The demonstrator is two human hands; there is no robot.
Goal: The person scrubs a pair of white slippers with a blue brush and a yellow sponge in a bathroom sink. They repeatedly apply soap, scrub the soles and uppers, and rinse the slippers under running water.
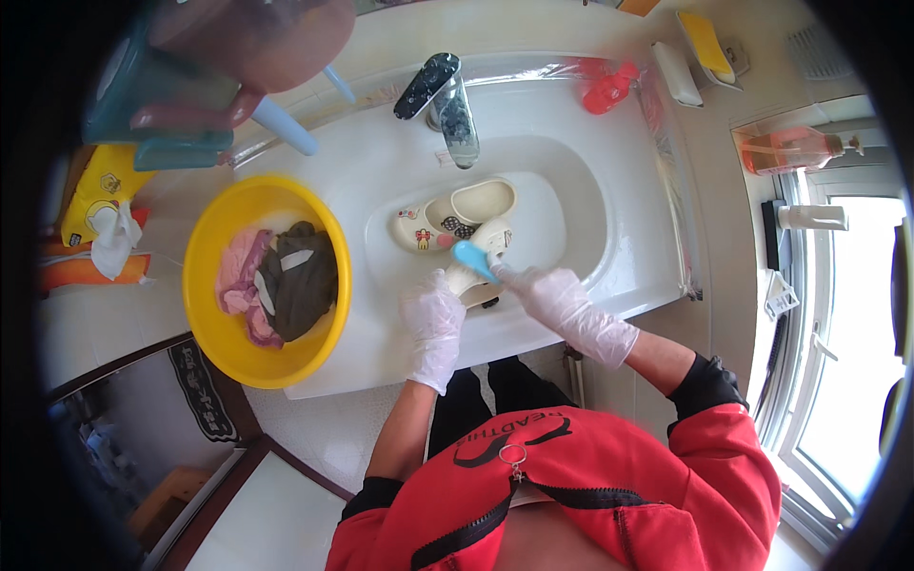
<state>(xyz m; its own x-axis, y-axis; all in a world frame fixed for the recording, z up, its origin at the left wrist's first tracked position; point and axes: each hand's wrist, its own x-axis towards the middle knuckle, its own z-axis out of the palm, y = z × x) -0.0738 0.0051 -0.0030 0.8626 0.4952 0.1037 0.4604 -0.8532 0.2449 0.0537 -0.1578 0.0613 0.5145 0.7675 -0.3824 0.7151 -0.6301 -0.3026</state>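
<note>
My left hand (433, 314), in a thin clear plastic glove, grips a cream foam clog (464, 280) by its lower end, near the front edge of the white sink (535, 335). In my gloved right hand (553, 296) is a light-blue brush (473, 259), laid against the top of that clog; its bristles are hidden. Just behind, a second cream clog (428, 227) with small charms rests in the basin, its open heel towards the upper right. The faucet (459, 128) stands above the basin.
A yellow plastic tub (334, 335) with dark and pink cloths sits left of the basin. A red bottle (610, 89) stands on the sink's back right corner. Plastic basins or scoops (250, 43) hang at upper left. A yellow sponge (702, 43) is in a wall holder.
</note>
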